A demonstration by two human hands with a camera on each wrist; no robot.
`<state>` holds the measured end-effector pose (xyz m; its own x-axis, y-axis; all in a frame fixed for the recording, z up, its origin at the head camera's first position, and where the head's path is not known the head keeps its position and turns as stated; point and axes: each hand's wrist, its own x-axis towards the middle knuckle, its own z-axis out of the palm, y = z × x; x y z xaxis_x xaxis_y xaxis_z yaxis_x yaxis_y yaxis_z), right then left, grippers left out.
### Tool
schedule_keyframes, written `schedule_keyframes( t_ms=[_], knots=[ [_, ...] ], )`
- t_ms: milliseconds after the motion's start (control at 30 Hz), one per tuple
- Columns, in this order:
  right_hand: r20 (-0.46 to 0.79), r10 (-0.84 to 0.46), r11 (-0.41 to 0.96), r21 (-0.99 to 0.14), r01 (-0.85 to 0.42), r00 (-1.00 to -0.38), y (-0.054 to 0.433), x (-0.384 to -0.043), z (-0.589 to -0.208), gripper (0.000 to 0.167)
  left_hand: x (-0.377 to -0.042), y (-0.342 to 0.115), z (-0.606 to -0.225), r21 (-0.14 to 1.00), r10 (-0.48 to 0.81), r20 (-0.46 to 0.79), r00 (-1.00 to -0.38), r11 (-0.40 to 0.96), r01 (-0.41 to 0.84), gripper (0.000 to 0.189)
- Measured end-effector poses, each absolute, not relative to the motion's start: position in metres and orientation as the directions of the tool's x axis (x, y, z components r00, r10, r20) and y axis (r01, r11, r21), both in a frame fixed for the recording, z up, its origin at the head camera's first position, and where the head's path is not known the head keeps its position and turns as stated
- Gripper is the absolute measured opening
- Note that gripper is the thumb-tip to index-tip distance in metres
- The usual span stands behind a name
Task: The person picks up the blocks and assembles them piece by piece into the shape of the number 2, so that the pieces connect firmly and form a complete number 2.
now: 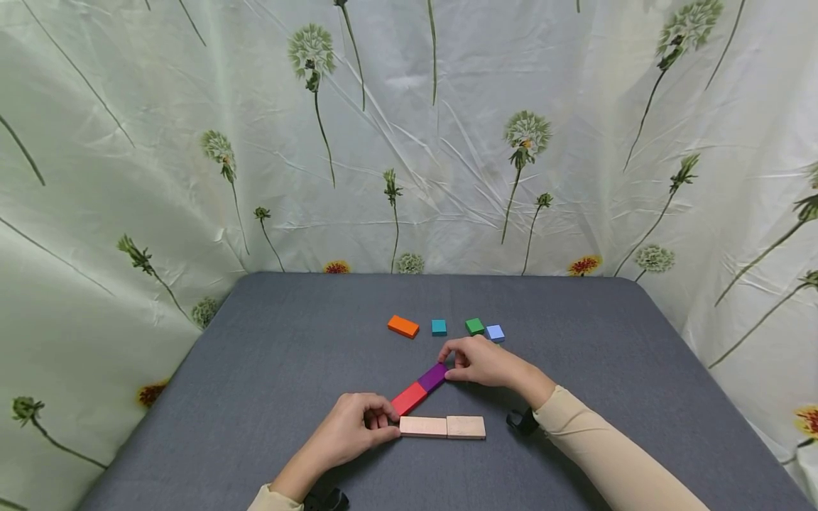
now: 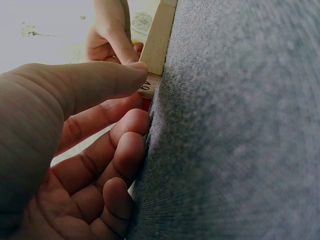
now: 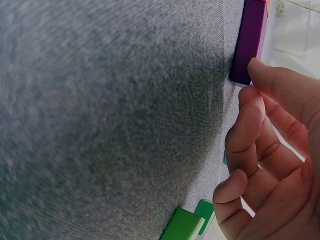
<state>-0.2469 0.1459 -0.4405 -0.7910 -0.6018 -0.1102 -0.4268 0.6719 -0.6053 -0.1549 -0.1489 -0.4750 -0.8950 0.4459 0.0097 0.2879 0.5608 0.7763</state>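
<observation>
Two plain wooden blocks, the left one (image 1: 423, 426) and the right one (image 1: 466, 427), lie end to end in a row. A red block (image 1: 410, 399) and a purple block (image 1: 432, 378) form a slanting line rising rightward from the row's left end. My left hand (image 1: 348, 429) pinches at the corner where the left wooden block and red block meet. In the left wrist view its thumb lies on the wooden block's marked end (image 2: 149, 86), with a sliver of red behind. My right hand (image 1: 486, 362) holds the purple block's upper end between thumb and index finger.
Farther back on the grey table (image 1: 307, 341) lie an orange block (image 1: 403, 326), a teal block (image 1: 439, 327), a green block (image 1: 474, 326) and a light blue block (image 1: 495, 333). Another green block (image 3: 183, 224) is mostly hidden behind my right hand in the head view.
</observation>
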Motion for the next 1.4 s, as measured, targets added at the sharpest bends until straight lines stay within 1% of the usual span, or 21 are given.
schedule_keyframes(
  t_ms=[167,333,467,833,1033,1233,1400],
  knots=[
    [-0.11,-0.599,0.67,-0.612,-0.421,-0.793,0.148,-0.248,-0.438,0.023,-0.155,-0.148,-0.475,0.778,0.447,0.005,-0.895,0.56,0.284,0.013],
    [-0.069,-0.603,0.657,-0.608,-0.446,-0.795,0.154,-0.251,-0.433,0.022,-0.155,-0.149,-0.475,0.779,0.447,0.012,-0.894,0.557,0.289,0.014],
    [-0.047,-0.581,0.674,-0.588,-0.448,-0.812,0.162,-0.256,-0.43,0.023,-0.155,-0.149,-0.475,0.781,0.446,0.022,-0.895,0.551,0.293,0.014],
    [-0.039,-0.47,0.744,-0.555,-0.372,-0.882,0.188,-0.27,-0.429,0.026,-0.154,-0.149,-0.473,0.799,0.436,0.033,-0.899,0.529,0.286,0.019],
    [-0.02,-0.448,0.752,-0.549,-0.364,-0.894,0.201,-0.272,-0.431,0.025,-0.154,-0.149,-0.473,0.791,0.434,0.043,-0.9,0.535,0.296,0.023],
    [-0.036,-0.426,0.76,-0.557,-0.336,-0.904,0.211,-0.271,-0.429,0.023,-0.155,-0.149,-0.473,0.791,0.433,0.027,-0.901,0.542,0.284,0.024],
    [-0.053,-0.43,0.758,-0.563,-0.329,-0.901,0.217,-0.269,-0.427,0.024,-0.155,-0.149,-0.473,0.79,0.433,0.024,-0.901,0.544,0.282,0.025]
  ],
)
